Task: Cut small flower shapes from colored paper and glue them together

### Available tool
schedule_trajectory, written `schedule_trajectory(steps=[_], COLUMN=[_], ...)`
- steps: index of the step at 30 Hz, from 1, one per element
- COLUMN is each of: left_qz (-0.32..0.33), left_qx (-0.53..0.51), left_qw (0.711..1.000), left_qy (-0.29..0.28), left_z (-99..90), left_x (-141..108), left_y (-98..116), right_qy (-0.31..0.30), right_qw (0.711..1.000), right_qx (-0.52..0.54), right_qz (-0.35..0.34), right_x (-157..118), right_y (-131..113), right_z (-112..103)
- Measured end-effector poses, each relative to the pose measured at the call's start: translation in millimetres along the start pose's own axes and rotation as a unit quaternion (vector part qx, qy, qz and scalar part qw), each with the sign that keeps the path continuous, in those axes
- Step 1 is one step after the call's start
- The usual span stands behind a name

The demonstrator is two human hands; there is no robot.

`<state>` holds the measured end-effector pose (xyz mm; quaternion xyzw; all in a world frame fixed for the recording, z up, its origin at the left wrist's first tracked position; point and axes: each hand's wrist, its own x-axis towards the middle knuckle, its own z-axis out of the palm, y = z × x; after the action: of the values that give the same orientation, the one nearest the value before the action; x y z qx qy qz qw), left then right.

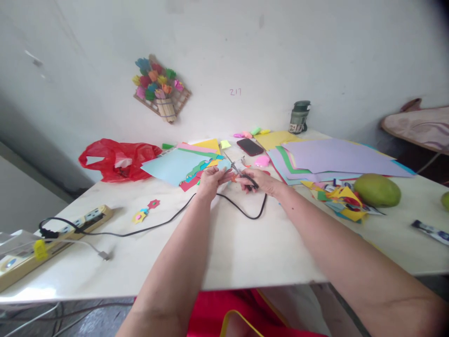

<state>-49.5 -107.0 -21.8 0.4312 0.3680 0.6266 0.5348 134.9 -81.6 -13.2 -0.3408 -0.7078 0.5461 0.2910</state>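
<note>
Near the middle of the white table, my left hand (213,181) pinches a small piece of light blue paper (224,164). My right hand (257,181) is wrapped round the black handles of a pair of scissors (249,180). The scissor blades point up and left, at the edge of the light blue piece. Behind my left hand lie light blue sheets (177,166) and wavy-cut green, blue and red strips (196,172). A pink object (262,161) and a dark phone (249,146) are just beyond my right hand.
A power strip (59,241) with a black cable lies left, near small paper flowers (153,204) and a red plastic bag (122,159). On the right are purple sheets (333,154), paper scraps (345,201), a green fruit (377,190), a tube (431,231) and a bottle (299,117).
</note>
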Motion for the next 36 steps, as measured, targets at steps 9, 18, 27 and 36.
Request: schedule_trajectory(steps=[9,18,27,36], left_qz=[0.007,-0.011,-0.02,-0.021], left_qx=[-0.036,-0.044,-0.059,-0.049], left_qw=[0.999,0.999,0.997,0.998], left_qy=[0.008,0.029,0.041,0.04], left_z=[-0.3,4.5,6.6,3.0], left_x=[0.0,-0.7,-1.7,-0.1], left_y=[-0.1,-2.6,-2.3,-3.1], right_qy=[-0.005,0.002,0.002,-0.002], right_qw=[1.0,1.0,1.0,1.0], right_qx=[-0.01,-0.015,-0.017,-0.022], right_qz=[-0.009,-0.011,-0.011,-0.015], right_x=[3.3,5.0,7.2,8.2], right_y=[4.9,7.1,10.0,12.5], right_z=[0.6,2.0,2.5,1.1])
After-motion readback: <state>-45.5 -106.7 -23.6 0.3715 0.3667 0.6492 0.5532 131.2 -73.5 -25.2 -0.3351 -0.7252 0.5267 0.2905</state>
